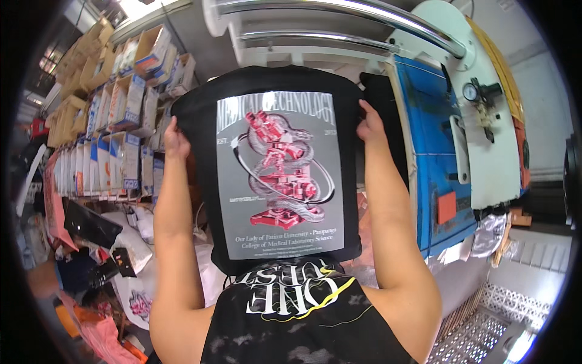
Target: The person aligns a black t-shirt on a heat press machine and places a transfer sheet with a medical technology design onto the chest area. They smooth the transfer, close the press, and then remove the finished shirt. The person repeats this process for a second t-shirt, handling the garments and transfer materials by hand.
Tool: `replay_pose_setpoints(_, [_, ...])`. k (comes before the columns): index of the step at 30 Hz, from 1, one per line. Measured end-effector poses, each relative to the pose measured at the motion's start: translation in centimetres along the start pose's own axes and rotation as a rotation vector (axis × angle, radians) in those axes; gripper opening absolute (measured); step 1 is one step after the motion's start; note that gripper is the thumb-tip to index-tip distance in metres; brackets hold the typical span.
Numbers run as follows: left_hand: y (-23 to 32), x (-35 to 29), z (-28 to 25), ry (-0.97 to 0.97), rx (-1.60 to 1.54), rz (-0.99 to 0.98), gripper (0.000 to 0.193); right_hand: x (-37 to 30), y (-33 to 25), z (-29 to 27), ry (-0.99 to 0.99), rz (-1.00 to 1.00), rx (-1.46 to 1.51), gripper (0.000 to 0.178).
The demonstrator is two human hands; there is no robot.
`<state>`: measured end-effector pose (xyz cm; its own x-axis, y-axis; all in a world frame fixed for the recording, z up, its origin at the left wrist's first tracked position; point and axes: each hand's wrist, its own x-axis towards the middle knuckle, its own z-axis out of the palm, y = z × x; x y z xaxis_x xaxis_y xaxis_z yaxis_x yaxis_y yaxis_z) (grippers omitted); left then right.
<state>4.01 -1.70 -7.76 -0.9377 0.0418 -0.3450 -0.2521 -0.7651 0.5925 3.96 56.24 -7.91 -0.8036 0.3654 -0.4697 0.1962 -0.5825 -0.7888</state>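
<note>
Black sleeveless top [285, 333], 2 hands [371, 125] clamped on a printed shirt [280, 176], open cardboard boxes [153, 50] at left, contents unclear.

I count one left hand [176, 141] and one right hand [370, 123], two in all, plus one black garment [203, 164] bearing one grey rectangular print [233, 182]. From here I make out two chrome bars [418, 27], one round gauge [470, 91], one blue panel [431, 133], one red square [447, 207]. Of cardboard boxes [151, 48] I see more than five, too crowded for me to total exactly.
</note>
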Motion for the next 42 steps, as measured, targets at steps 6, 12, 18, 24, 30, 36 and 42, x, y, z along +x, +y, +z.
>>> replay_pose_setpoints(6, [0.7,-0.7,-4.0,0.487,1.054,0.373,0.037,-2.9,0.2,2.8,0.047,-0.303,-0.647,0.029])
replay_pose_setpoints(12, [-5.1,-14.3,5.0,-0.158,1.523,0.887,0.027,-16.8,3.4,1.2,-0.283,-1.067,-1.317,0.035])
replay_pose_setpoints(18, [-7.3,-15.6,4.8,-0.17,1.653,0.877,0.032,-18.4,5.0,0.9,-0.303,-1.026,-1.436,0.04])
replay_pose_setpoints(24, [-7.7,-15.4,4.4,-0.151,1.594,0.87,0.032,-18.6,5.0,1.0,-0.286,-1.029,-1.481,0.041])
replay_pose_setpoints(30, [-7.8,-15.7,4.4,-0.136,1.558,0.864,0.033,-18.7,4.9,1.1,-0.294,-1.036,-1.483,0.041])
replay_pose_setpoints(36, [-7.4,-15.8,5.7,-0.139,1.648,0.964,0.025,-18.9,4.4,1.6,-0.272,-1.023,-1.489,0.033])
replay_pose_setpoints(42, [-4.8,-7.0,2.5,0.272,1.113,0.641,0.025,-9.1,3.5,2.7,0.021,-0.751,-0.999,0.03])
